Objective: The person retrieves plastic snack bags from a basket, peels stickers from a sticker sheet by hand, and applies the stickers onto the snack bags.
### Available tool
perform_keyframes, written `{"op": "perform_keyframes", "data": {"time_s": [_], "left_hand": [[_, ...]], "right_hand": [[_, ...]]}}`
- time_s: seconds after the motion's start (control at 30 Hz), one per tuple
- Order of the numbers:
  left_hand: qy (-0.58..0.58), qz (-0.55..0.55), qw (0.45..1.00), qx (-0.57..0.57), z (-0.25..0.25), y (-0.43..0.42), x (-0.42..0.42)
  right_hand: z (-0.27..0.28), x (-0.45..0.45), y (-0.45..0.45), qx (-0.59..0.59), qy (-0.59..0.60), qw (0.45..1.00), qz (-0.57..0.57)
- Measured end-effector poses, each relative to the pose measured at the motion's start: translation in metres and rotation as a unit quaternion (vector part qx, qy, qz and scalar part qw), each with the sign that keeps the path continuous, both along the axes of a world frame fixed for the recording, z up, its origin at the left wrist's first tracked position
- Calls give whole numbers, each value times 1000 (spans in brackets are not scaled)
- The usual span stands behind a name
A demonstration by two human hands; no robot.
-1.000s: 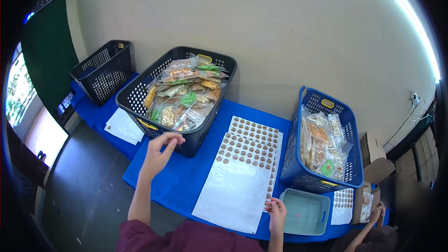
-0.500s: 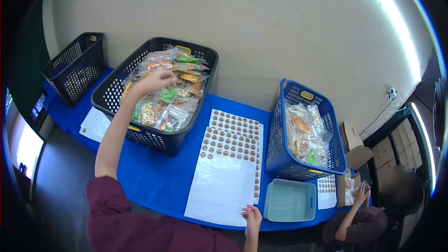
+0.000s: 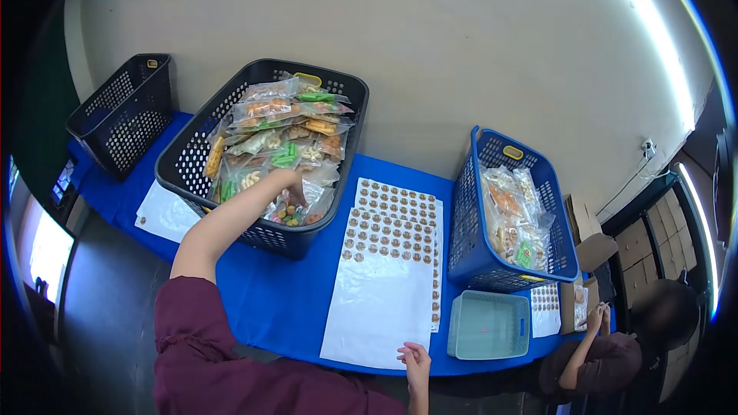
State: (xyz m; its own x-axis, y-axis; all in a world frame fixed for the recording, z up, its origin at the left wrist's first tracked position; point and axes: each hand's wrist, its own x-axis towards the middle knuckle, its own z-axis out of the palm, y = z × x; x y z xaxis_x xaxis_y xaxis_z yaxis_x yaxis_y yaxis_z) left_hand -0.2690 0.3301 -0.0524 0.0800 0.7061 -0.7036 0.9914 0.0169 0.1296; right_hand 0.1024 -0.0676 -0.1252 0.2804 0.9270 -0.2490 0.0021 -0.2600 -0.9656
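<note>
My left hand (image 3: 290, 183) reaches into the large black basket (image 3: 184, 155), its bent fingers pointing down on a clear packet of colourful pieces (image 3: 286, 214). Whether the fingers grip the packet is hard to make out. More clear packets of snacks (image 3: 265, 107) fill this basket. My right hand (image 3: 416, 356) is near the lower edge of a white sticker sheet (image 3: 378, 300), its fingers curled together; anything between them is too small to tell. Round brown stickers (image 3: 392, 234) cover the sheet's upper part, and its lower part is bare.
A blue basket (image 3: 460, 238) of packets stands right of the sheets, behind a pale green tray (image 3: 488, 327). Another black basket (image 3: 127, 119) is at the far left. At the right, another person (image 3: 596, 361) works beside a cardboard box (image 3: 570, 303) and a sticker sheet (image 3: 546, 311).
My left hand has gone from the black basket's front edge over the packets, then down to those near the front. My right hand has moved off the stickers toward the sheet's lower edge.
</note>
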Motion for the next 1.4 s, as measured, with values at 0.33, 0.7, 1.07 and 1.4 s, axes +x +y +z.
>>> {"op": "perform_keyframes", "data": {"time_s": [0.33, 0.7, 1.07, 1.4], "left_hand": [[-58, -16, 996, 60, 22, -13, -11], [-575, 143, 767, 245, 105, -32, -5], [-926, 332, 182, 6, 123, -113, 14], [-897, 380, 226, -8, 27, -294, 12]], "right_hand": [[4, -29, 24, 18, -93, 984, 152], [-8, -36, 31, -8, -165, 967, 196], [-16, -27, 70, 15, -152, 958, 241], [-132, -52, 191, 85, -246, 925, 276]]}}
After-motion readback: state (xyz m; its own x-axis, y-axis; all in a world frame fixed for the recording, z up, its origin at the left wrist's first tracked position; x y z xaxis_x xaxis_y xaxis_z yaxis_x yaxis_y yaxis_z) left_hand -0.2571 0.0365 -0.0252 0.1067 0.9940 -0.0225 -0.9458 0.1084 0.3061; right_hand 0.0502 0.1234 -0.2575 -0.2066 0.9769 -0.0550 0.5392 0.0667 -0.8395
